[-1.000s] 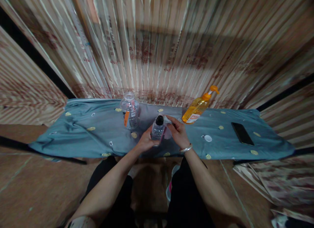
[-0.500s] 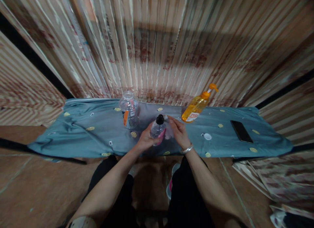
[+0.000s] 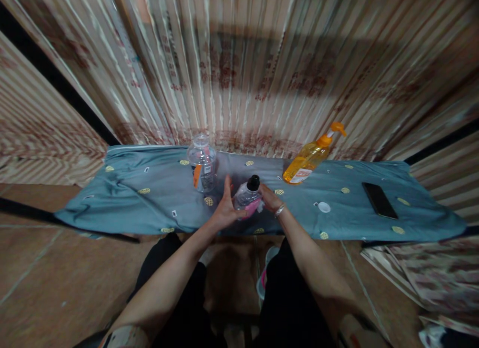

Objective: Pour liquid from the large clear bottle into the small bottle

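Fingers of my left hand [image 3: 224, 211] are spread apart, the thumb near the lower side of a small clear bottle [image 3: 245, 195] with a black cap [image 3: 253, 182]. That bottle leans right between my hands, at the cloth-covered desk [image 3: 119, 210]. My right hand [image 3: 273, 200] curls at its other side, beside white tissue [image 3: 260, 206]; its fingertips are hidden, so I cannot tell whether they clamp. Farther right lie a white disc [image 3: 324, 207] and a black phone [image 3: 379, 200]. Beyond stand a large clear bottle [image 3: 204, 168], left, and an orange pump bottle [image 3: 307, 164], right, before a striped curtain [image 3: 243, 63].
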### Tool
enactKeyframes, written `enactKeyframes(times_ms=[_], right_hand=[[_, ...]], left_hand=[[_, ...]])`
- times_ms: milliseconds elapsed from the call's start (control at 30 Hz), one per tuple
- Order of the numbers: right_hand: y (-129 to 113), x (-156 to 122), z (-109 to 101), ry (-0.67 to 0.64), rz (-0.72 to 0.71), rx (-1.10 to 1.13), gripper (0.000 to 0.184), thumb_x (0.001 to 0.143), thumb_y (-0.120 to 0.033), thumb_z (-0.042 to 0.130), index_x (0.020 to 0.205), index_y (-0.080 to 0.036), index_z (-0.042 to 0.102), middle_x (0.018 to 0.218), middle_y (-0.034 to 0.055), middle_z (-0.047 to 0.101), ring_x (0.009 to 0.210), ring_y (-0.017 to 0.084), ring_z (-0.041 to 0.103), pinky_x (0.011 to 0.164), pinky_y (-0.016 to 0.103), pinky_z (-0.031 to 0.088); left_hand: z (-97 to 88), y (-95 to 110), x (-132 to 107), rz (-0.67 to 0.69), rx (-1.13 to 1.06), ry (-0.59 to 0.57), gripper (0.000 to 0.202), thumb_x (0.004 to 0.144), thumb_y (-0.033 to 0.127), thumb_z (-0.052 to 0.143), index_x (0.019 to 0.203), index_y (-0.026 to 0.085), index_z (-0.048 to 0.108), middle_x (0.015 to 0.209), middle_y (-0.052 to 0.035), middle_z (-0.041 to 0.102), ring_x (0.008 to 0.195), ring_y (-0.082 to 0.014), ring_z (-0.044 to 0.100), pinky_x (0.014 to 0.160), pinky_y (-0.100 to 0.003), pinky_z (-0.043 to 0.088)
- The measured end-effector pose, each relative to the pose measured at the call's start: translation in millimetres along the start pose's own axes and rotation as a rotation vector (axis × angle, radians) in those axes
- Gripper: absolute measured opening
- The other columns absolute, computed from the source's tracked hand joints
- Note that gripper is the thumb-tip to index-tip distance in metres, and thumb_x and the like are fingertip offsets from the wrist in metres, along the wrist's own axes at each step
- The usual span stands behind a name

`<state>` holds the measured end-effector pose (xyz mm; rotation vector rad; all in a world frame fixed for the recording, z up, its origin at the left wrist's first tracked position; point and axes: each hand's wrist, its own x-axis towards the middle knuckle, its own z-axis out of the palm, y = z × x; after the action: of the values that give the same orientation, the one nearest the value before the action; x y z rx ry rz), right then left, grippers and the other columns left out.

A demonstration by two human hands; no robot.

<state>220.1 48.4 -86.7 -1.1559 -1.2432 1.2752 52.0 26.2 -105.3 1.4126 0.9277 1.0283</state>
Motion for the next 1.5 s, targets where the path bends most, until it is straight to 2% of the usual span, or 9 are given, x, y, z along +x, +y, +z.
enactKeyframes(times_ms=[133, 233, 367, 467, 667, 833, 1033, 1233, 1500], right_hand=[[11.0, -10.2, 3.7, -0.021, 0.06, 0.079, 0.059, 0.078, -0.073, 0.052, 0.091, -0.019, 0.071, 0.091, 0.0035, 0.075, 0.094, 0.022, 0.067, 0.087, 0.035, 0.053], [0.8, -21.3, 3.9, 0.017, 0.081, 0.177, 0.062, 0.079, -0.074, 0.05, 0.091, -0.017, 0.071, 0.087, 0.0044, 0.075, 0.091, 0.021, 0.068, 0.083, 0.032, 0.054], [-26.2, -46.3, 9.8, 0.148, -0.076, 0.194, 0.058, 0.087, -0.066, 0.045, 0.112, -0.018, 0.067, 0.114, 0.0058, 0.071, 0.112, 0.022, 0.063, 0.102, 0.037, 0.047], [-35.0, -72.1, 26.9, 0.307, -0.248, -0.009, 0.056, 0.093, -0.057, 0.042, 0.133, -0.02, 0.055, 0.14, 0.007, 0.056, 0.135, 0.022, 0.047, 0.118, 0.042, 0.031], [9.9, -101.1, 69.3, 0.449, -0.238, -0.308, 0.076, 0.094, -0.052, 0.041, 0.155, -0.014, 0.013, 0.163, 0.0128, 0.013, 0.151, 0.024, 0.013, 0.123, 0.048, 0.014], [35.2, -86.6, 62.6, 0.415, -0.106, -0.237, 0.079, 0.093, -0.06, 0.036, 0.153, -0.013, 0.017, 0.16, 0.0151, 0.021, 0.149, 0.024, 0.021, 0.122, 0.046, 0.018], [-0.3, -59.0, 35.2, 0.377, -0.261, -0.286, 0.071, 0.092, -0.063, 0.037, 0.148, -0.02, 0.032, 0.156, 0.0107, 0.033, 0.146, 0.024, 0.028, 0.121, 0.047, 0.02], [-24.2, -69.0, 31.6, 0.354, -0.364, -0.38, 0.064, 0.095, -0.055, 0.037, 0.148, -0.021, 0.033, 0.155, 0.0106, 0.036, 0.145, 0.022, 0.032, 0.121, 0.045, 0.023], [-1.6, -99.1, 51.6, 0.385, -0.337, -0.446, 0.072, 0.093, -0.045, 0.047, 0.153, -0.016, 0.018, 0.159, 0.015, 0.024, 0.148, 0.025, 0.025, 0.121, 0.049, 0.021]], left_hand=[[-6.2, 6.3, -1.0, 0.144, 0.148, -0.075, 0.095, 0.059, 0.02, 0.079, 0.145, 0.028, 0.039, 0.16, -0.0073, 0.024, 0.151, -0.0323, 0.006, 0.123, -0.049, 0.013], [-7.2, 8.3, -1.3, 0.153, 0.189, -0.085, 0.08, 0.063, 0.024, 0.078, 0.137, 0.026, 0.05, 0.157, -0.0076, 0.032, 0.151, -0.0325, 0.009, 0.123, -0.048, 0.014], [-3.9, 4.1, -3.0, 0.096, 0.138, -0.049, 0.083, 0.062, 0.026, 0.08, 0.139, 0.024, 0.048, 0.158, -0.0105, 0.03, 0.148, -0.0342, 0.022, 0.118, -0.049, 0.027], [0.5, -2.7, -3.9, 0.07, 0.018, -0.061, 0.083, 0.065, 0.023, 0.077, 0.141, 0.023, 0.044, 0.147, -0.0116, 0.047, 0.137, -0.0311, 0.043, 0.112, -0.047, 0.038], [5.8, -10.6, -5.0, 0.169, 0.038, -0.023, 0.079, 0.071, 0.028, 0.074, 0.142, 0.021, 0.041, 0.142, -0.0101, 0.053, 0.132, -0.0281, 0.049, 0.115, -0.043, 0.035], [7.1, -9.4, -13.4, 0.232, 0.183, 0.005, 0.081, 0.079, 0.029, 0.067, 0.15, 0.021, 0.027, 0.153, -0.013, 0.039, 0.141, -0.0286, 0.039, 0.119, -0.047, 0.027], [10.4, -18.7, -30.0, 0.322, 0.29, -0.052, 0.073, 0.09, 0.024, 0.051, 0.153, 0.028, 0.014, 0.163, -0.0103, 0.014, 0.152, -0.0272, 0.008, 0.121, -0.052, 0.019], [2.8, -9.2, -27.5, 0.18, 0.215, 0.004, 0.056, 0.093, 0.037, 0.047, 0.146, 0.026, 0.032, 0.159, -0.0156, 0.018, 0.129, -0.0297, 0.049, 0.094, -0.047, 0.054], [-14.5, -2.7, -5.8, 0.121, 0.225, -0.111, 0.071, 0.078, 0.021, 0.057, 0.146, 0.027, 0.038, 0.15, -0.0082, 0.043, 0.121, -0.0256, 0.054, 0.098, -0.042, 0.05]])
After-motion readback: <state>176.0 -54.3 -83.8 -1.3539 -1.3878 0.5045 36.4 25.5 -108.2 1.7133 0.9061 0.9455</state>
